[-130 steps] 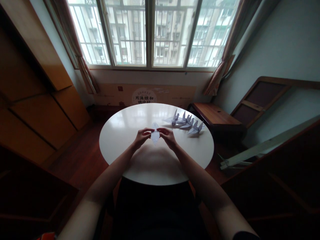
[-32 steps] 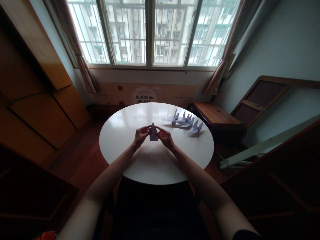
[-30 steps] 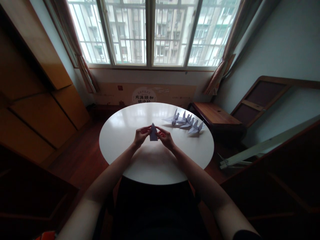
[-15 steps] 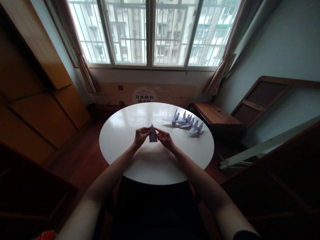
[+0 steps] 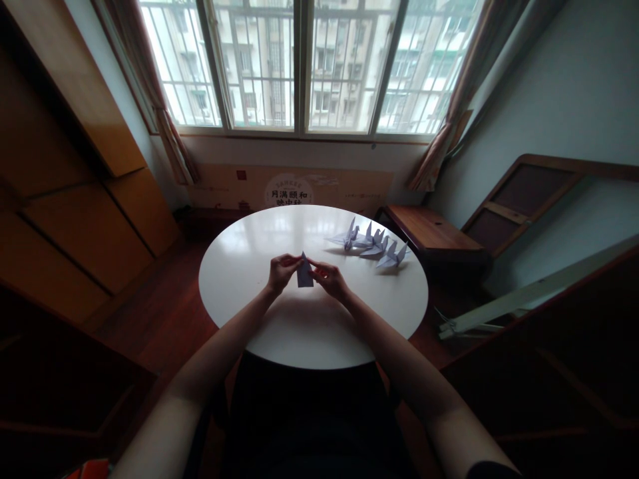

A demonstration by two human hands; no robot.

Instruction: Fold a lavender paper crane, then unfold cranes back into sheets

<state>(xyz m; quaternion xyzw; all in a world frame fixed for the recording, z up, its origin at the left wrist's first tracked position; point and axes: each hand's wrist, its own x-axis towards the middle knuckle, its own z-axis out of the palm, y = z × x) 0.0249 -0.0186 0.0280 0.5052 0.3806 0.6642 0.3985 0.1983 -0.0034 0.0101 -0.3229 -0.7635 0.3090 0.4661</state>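
Between my two hands is a small piece of folded paper (image 5: 305, 276), pointed at the top and straight along its lower edge. It is held up over the white oval table (image 5: 309, 339). My left hand (image 5: 283, 271) pinches its left side near the tip, thumb and fingers together. On the other side my right hand (image 5: 328, 275) grips the right edge, with a fingertip reaching toward the point. Several folded paper cranes (image 5: 392, 256) stand in a cluster on the table's far right part, apart from my hands.
A low wooden cabinet (image 5: 432, 227) stands behind the table's right side. Beneath the barred window (image 5: 299, 66) lies a long printed box (image 5: 219, 183). Wooden cupboards (image 5: 84, 239) line the left wall, and a dark wood-framed panel (image 5: 529, 193) leans on the right.
Several seconds ago the paper was a pale, diamond-like shape; it now shows a darker face with a straight bottom edge. Over the last second it has sunk slightly toward me.
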